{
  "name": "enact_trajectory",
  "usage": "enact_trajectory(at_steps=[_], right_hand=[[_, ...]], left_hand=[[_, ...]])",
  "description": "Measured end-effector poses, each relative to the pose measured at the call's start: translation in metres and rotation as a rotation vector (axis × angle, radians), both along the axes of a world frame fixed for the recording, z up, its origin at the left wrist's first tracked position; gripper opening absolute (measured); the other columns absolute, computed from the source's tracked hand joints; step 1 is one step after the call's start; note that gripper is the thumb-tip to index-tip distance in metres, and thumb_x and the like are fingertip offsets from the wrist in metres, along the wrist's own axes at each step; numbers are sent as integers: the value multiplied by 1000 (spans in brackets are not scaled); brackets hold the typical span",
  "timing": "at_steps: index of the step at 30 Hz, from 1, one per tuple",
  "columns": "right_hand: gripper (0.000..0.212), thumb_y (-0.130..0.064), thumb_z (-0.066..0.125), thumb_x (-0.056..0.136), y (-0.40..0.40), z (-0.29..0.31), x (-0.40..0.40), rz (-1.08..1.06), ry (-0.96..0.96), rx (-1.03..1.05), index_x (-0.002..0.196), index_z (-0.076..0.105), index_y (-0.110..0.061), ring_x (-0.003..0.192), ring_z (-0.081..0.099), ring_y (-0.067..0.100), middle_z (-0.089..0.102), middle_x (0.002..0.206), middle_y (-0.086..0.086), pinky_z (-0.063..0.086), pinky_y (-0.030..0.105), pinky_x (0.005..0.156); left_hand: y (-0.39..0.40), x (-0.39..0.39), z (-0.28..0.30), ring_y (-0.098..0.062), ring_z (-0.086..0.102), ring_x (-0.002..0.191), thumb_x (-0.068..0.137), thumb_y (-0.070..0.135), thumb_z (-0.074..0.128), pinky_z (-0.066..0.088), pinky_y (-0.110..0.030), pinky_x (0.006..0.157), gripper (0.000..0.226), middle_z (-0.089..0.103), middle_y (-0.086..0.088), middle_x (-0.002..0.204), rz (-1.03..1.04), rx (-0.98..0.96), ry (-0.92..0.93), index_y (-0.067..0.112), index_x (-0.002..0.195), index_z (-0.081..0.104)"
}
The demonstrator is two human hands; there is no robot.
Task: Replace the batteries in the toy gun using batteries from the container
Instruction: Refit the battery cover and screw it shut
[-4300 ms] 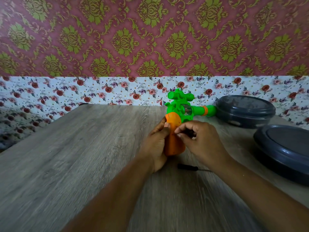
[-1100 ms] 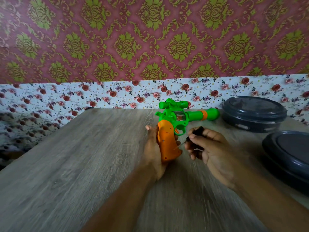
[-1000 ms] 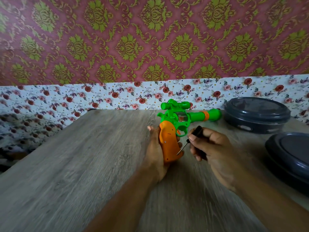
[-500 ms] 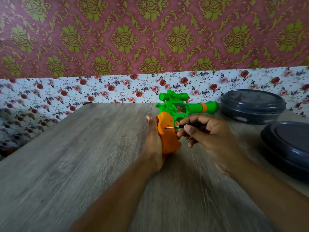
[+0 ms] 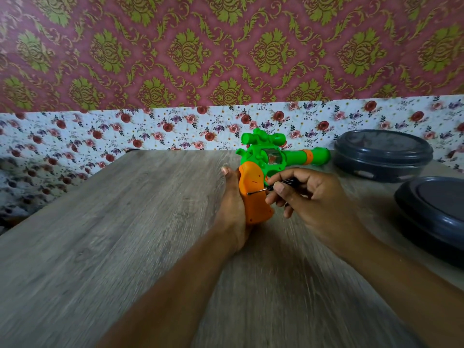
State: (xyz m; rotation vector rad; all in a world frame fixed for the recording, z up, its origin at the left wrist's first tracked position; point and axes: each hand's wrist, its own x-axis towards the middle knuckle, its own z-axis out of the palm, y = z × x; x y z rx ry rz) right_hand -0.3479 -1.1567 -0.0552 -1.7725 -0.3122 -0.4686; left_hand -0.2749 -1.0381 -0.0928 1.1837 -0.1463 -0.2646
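Head view | left hand (image 5: 232, 204) grips toy gun (image 5: 261, 172) by its orange grip | right hand (image 5: 308, 197) pinches screwdriver (image 5: 271, 187), tip touching the grip | table (image 5: 125, 234)

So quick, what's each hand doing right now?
Left hand: holds the toy gun by its orange grip.
Right hand: pinches the small screwdriver, tip at the grip.

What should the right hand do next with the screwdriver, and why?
Probably turn it to loosen the screw: the screwdriver tip sits against the toy gun's orange grip, the left hand steadies the grip, and the right hand pinches the handle.
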Motion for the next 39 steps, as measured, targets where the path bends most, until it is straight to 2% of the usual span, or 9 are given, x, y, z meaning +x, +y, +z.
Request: enact_trajectory(at_steps=[11, 18, 21, 25, 27, 29, 32, 35, 39], right_hand=[[12, -11, 54, 90, -1, -1, 1, -32, -48, -100, 84, 64, -16, 57, 59, 5, 67, 64, 1, 45, 16, 52], [31, -41, 50, 88, -3, 2, -6, -267, -255, -476, 76, 62, -15, 42, 52, 8, 53, 45, -9, 42, 22, 46], [49, -57, 35, 83, -4, 4, -8, -394, -294, -685, 70, 58, -16, 42, 46, 18, 47, 44, -2, 41, 34, 43], [44, -54, 30, 87, -5, 4, -9, -524, -359, -930, 59, 40, -21, 36, 44, 28, 34, 41, 4, 31, 29, 39], [47, -52, 30, 88, -6, 5, -10, -524, -344, -964, 62, 49, -17, 36, 45, 27, 44, 41, 6, 29, 27, 40], [48, -52, 26, 89, -3, 7, -9, -407, -284, -939, 82, 58, -17, 45, 47, 21, 53, 52, 3, 33, 29, 45], [27, -41, 28, 91, 3, 10, -10, -175, -197, -810, 101, 45, -21, 55, 47, 14, 50, 64, -7, 38, 35, 53], [8, -25, 36, 93, 6, 11, -12, -93, -156, -756, 100, 35, -24, 55, 45, 13, 43, 64, -7, 38, 39, 54], [7, -33, 33, 86, 6, 11, -10, -133, -164, -739, 91, 33, -27, 62, 55, 23, 55, 71, -1, 45, 47, 58]], left_hand=[[-1, -6, 5, -34, 61, 110, 84, 74, 14, 47, -52, 97, 84, 61, -22, 124, 17, 19, 3, 18, 139, 43], [-2, -15, 10, -29, 64, 90, 93, 62, 16, 52, -43, 83, 52, 71, -6, 88, 13, 35, -27, 33, 86, 58], [-3, -13, 9, -31, 65, 98, 91, 65, 17, 51, -48, 89, 53, 73, -2, 87, 0, 12, -25, 33, 93, 60], [-4, -11, 7, -30, 65, 100, 91, 65, 17, 51, -47, 90, 54, 72, -4, 95, -7, 15, -44, 32, 103, 58], [-4, -10, 5, -29, 65, 97, 91, 64, 16, 51, -46, 88, 56, 71, -6, 97, -10, 14, -64, 31, 106, 58], [-3, -10, 5, -25, 66, 92, 93, 62, 15, 51, -44, 88, 60, 71, -6, 96, -10, 12, -86, 26, 115, 58], [-3, -12, 6, -22, 67, 94, 94, 59, 12, 51, -41, 88, 68, 68, -10, 111, -27, 26, -116, 18, 135, 48], [-2, -11, 7, -24, 65, 102, 95, 57, 10, 51, -37, 87, 69, 64, -13, 119, -37, 31, -130, 15, 137, 45], [-2, -9, 5, -17, 70, 83, 96, 57, 11, 55, -36, 80, 67, 72, -4, 95, -45, 24, -152, 16, 134, 48]])
